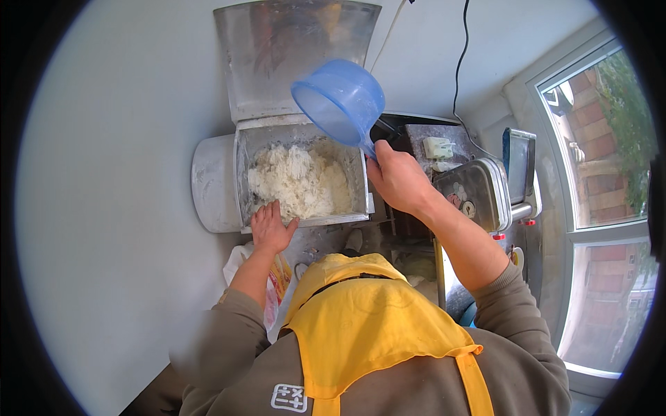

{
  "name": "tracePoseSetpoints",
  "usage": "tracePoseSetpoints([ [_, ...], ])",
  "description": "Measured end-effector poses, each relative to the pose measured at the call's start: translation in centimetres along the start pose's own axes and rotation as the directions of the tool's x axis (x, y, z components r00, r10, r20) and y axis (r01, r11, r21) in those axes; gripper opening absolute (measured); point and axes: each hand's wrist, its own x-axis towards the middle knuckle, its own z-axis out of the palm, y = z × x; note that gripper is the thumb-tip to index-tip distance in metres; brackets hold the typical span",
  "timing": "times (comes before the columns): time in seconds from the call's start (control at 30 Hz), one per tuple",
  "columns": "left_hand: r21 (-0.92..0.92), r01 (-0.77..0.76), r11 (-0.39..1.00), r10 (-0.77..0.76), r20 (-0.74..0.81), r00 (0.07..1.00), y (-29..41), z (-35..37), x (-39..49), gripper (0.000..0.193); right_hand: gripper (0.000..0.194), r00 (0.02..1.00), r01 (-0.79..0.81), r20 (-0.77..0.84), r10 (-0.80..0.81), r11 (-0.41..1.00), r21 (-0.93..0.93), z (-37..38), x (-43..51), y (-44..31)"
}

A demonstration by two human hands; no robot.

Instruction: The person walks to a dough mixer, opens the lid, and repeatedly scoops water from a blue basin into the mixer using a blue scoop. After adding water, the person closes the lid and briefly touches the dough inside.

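Note:
My right hand (399, 177) grips the handle of a blue plastic dipper (343, 101), tilted so its mouth faces left and down, above the right back part of a metal mixer trough (244, 171). Shaggy, pale dough (299, 179) lies in the trough. My left hand (271, 226) rests at the trough's front rim, near its left corner, with its fingers reaching over the edge to the dough. It holds nothing that I can see. The trough's metal lid (299, 57) stands raised against the wall behind. Whether anything is inside the dipper cannot be seen.
Right of the trough are a small pale green container (437, 147) on a dusty board, a metal box-shaped appliance (468, 192) with a round dial, and an upright tray (519, 164). A black cable (457, 78) hangs behind. A plastic bag (273, 291) lies below my left forearm; a window is at right.

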Motion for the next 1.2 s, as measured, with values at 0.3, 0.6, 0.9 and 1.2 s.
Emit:
tracePoseSetpoints([
  [0.3,-0.027,0.035,0.999,-0.033,0.080,0.996,0.4,-0.6,0.4,0.089,0.022,0.949,-0.290,0.110,0.295,0.685,0.668,2.4,-3.5,5.3],
  [0.6,-0.079,0.026,0.997,-0.007,0.232,0.973,4.7,-1.7,1.8,0.103,0.015,0.829,-0.355,0.184,0.528,0.243,0.903,3.2,-14.7,10.1],
  [0.9,-0.044,0.026,0.999,-0.015,0.244,0.970,6.7,0.4,4.0,0.109,0.013,0.438,-0.246,-0.045,0.898,0.168,0.955,5.1,-32.9,12.2],
  [1.2,0.052,0.000,0.999,-0.006,0.114,0.993,7.0,2.1,4.1,0.097,0.019,-0.231,-0.069,-0.028,0.972,0.012,0.998,9.1,-48.1,15.3],
])
